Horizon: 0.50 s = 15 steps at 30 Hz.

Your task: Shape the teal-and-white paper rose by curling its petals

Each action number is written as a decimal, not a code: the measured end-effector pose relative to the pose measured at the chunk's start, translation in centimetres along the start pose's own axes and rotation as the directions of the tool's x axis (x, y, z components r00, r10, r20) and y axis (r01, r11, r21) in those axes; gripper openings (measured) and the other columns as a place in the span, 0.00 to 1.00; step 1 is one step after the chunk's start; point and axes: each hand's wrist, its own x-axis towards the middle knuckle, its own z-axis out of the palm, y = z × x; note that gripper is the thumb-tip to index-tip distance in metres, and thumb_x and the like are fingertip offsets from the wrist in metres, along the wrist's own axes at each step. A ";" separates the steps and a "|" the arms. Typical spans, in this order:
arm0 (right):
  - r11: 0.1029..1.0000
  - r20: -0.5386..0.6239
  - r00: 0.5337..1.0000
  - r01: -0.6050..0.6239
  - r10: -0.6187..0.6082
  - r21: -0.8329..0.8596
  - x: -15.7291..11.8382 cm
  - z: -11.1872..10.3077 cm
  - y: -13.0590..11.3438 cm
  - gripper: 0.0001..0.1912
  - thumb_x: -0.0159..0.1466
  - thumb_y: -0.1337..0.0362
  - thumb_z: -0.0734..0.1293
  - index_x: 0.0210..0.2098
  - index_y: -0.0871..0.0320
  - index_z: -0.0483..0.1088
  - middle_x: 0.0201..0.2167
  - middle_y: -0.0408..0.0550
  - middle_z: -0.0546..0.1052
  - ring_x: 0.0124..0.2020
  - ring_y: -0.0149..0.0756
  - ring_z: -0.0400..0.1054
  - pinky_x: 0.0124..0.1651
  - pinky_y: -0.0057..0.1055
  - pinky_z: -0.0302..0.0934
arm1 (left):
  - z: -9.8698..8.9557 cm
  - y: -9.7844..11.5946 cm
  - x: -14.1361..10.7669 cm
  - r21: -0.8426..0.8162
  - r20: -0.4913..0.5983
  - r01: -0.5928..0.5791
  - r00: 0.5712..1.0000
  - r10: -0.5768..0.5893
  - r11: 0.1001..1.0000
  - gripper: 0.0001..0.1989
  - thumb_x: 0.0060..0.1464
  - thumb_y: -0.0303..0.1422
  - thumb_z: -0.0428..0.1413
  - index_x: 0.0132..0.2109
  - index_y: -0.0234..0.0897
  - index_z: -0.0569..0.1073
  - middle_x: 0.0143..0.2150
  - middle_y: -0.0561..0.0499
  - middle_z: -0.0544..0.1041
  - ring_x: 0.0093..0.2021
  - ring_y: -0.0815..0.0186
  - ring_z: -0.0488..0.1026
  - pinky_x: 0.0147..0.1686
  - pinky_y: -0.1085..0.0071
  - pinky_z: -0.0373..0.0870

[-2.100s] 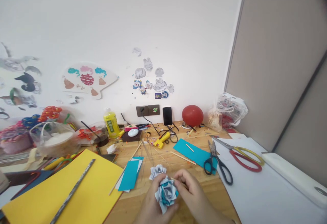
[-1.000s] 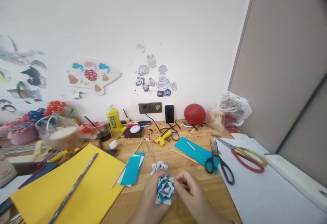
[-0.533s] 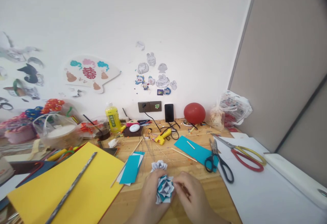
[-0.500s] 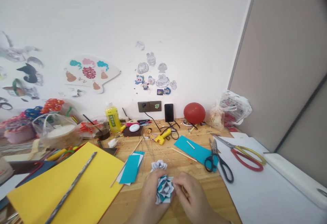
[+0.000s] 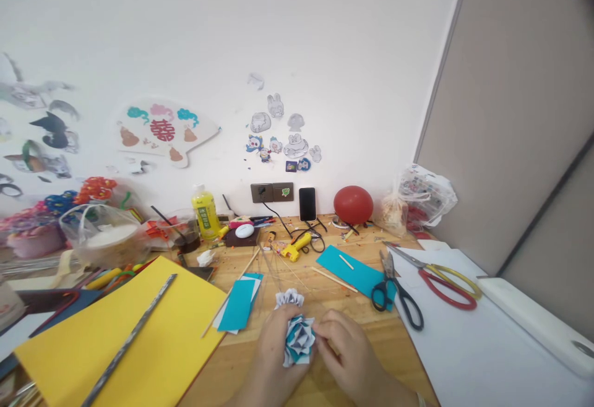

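A folded paper flower (image 5: 301, 336), white and teal with pointed petals, sits in my left hand (image 5: 275, 348), whose fingers and thumb are closed around it. My right hand (image 5: 346, 351) is at the flower's right side, thumb and forefinger pinched at the edge of a petal. Just past my left thumb, a pleated white paper piece (image 5: 288, 297) shows; whether it joins the flower I cannot tell. To the left, teal paper strips (image 5: 237, 305) lie over white ones. Right of my hands rest black-handled scissors (image 5: 390, 283) on a longer teal strip (image 5: 350, 271).
Yellow card (image 5: 153, 326) with a patterned stick lies at left. A yellow glue gun (image 5: 297, 246), a phone (image 5: 307, 204), a red balloon (image 5: 353, 205) and a yellow bottle (image 5: 205, 214) stand toward the wall. Red-and-yellow-handled scissors (image 5: 448, 286) lie on white sheets at right.
Both hands stay on the paper flower, which has turned very slightly. The view has shifted a little; nothing else has visibly moved.
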 end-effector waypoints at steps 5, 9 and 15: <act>0.987 -0.041 0.993 -0.107 0.113 0.119 0.5 0.2 -0.8 0.07 0.61 0.71 0.58 0.33 0.57 0.66 0.24 0.45 0.69 0.26 0.33 0.65 0.29 0.28 0.60 | 0.0 0.0 -0.1 -0.001 -0.002 -0.027 1.000 0.027 1.000 0.18 0.42 0.24 0.53 0.43 0.38 0.64 0.36 0.48 0.74 0.36 0.59 0.74 0.35 0.65 0.72; 0.921 -0.067 0.960 -0.240 0.272 0.307 0.5 0.8 -0.9 0.06 0.60 0.68 0.59 0.28 0.57 0.66 0.23 0.44 0.68 0.26 0.33 0.66 0.28 0.27 0.61 | 0.0 -0.2 -0.1 0.001 -0.001 -0.034 0.999 0.034 0.999 0.18 0.43 0.24 0.53 0.44 0.38 0.63 0.36 0.48 0.74 0.36 0.59 0.74 0.34 0.65 0.72; 0.804 -0.036 0.910 -0.346 0.413 0.483 0.2 1.4 -0.6 0.08 0.59 0.62 0.63 0.26 0.57 0.64 0.23 0.43 0.68 0.26 0.32 0.67 0.29 0.26 0.63 | 0.2 -0.4 -0.2 0.010 0.030 -0.031 0.999 0.031 0.999 0.19 0.43 0.24 0.54 0.44 0.38 0.63 0.38 0.47 0.73 0.38 0.59 0.73 0.36 0.64 0.71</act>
